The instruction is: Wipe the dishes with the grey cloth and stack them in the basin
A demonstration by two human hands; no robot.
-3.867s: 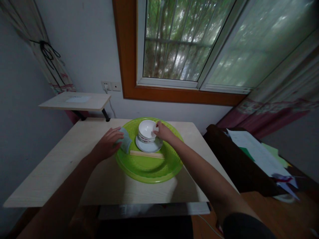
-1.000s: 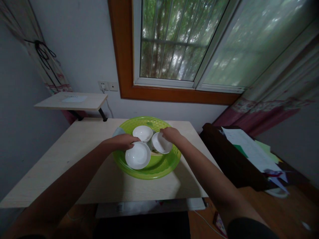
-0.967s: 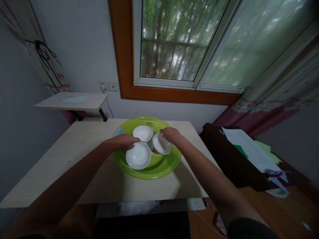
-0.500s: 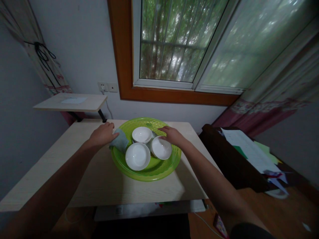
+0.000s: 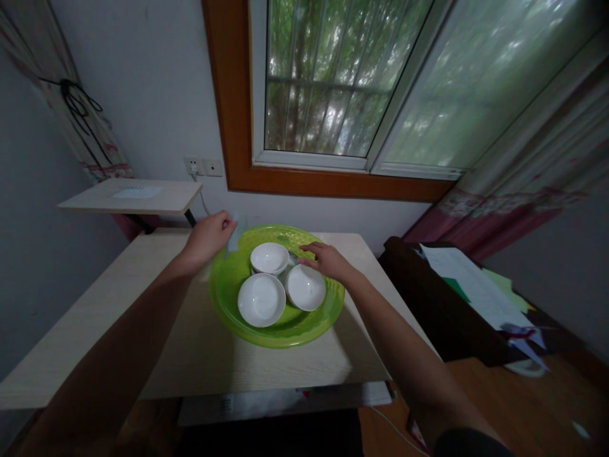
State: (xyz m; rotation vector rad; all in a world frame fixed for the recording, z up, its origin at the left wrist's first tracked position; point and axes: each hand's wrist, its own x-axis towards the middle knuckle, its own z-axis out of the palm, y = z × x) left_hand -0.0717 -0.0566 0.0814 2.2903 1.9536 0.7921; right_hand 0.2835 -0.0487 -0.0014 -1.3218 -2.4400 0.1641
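A round green basin [image 5: 285, 337] stands on the pale wooden table. White bowls sit inside it: a front-left bowl [image 5: 261, 300], a back bowl [image 5: 269, 258] that seems to rest on another one, and a right bowl [image 5: 307, 288]. Raised over the basin's left rim, my left hand [image 5: 212, 233] is closed on a thin grey-blue cloth [image 5: 233, 241], blurred by motion. My right hand [image 5: 326, 259] hovers just behind the right bowl, its fingers apart and holding nothing. Whether a fingertip touches that bowl, I cannot tell.
A raised shelf [image 5: 130, 195] with a paper on it stands at the table's back left. Beyond the table [image 5: 266, 374] are the wall and a window [image 5: 328, 82]. Papers lie on a dark brown piece of furniture [image 5: 428, 304] to the right.
My left hand has lifted the cloth up and to the right, off the basin's left side. The right bowl has shifted slightly toward me and my right hand no longer overlaps it.
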